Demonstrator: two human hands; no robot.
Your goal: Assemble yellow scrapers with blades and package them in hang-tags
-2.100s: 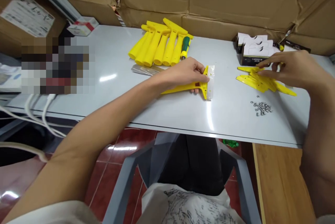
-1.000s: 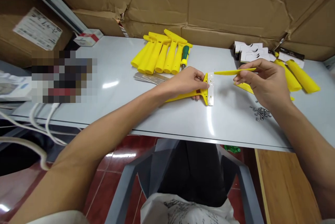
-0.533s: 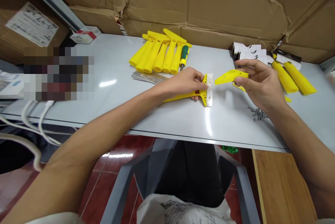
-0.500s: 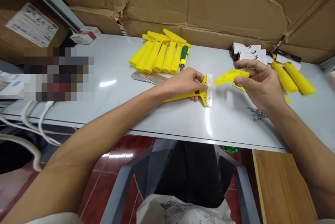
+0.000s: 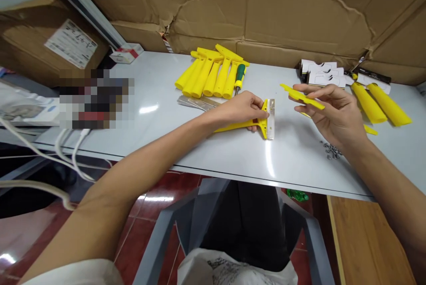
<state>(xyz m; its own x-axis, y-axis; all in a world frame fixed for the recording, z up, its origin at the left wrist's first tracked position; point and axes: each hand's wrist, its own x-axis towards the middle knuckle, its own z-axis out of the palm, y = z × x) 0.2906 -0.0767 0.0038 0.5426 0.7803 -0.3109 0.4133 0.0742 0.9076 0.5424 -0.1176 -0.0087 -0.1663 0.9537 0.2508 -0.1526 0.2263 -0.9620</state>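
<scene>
My left hand (image 5: 248,109) is closed around the head of a yellow scraper (image 5: 262,120), its handle lying toward the left under my wrist. A flat metal blade (image 5: 270,120) sits along the scraper's right edge, by my thumb. My right hand (image 5: 336,112) pinches a thin yellow plastic cover plate (image 5: 304,97), tilted and raised to the right of the blade, apart from it. Small screws (image 5: 332,151) lie in a loose pile below my right hand. Behind my left hand rest more metal blades (image 5: 196,103), partly hidden by it.
Several yellow scraper handles (image 5: 213,72) lie in a row at the back, beside a green-and-yellow screwdriver (image 5: 240,76). Folded white-and-black packaging (image 5: 322,74) and two yellow sleeves (image 5: 379,103) are at the right. Cables (image 5: 76,152) hang at the left edge.
My right hand has turned the yellow cover plate, so it now shows edge-on and slopes down to the right. My left hand still holds the scraper. The whole view has shifted slightly.
</scene>
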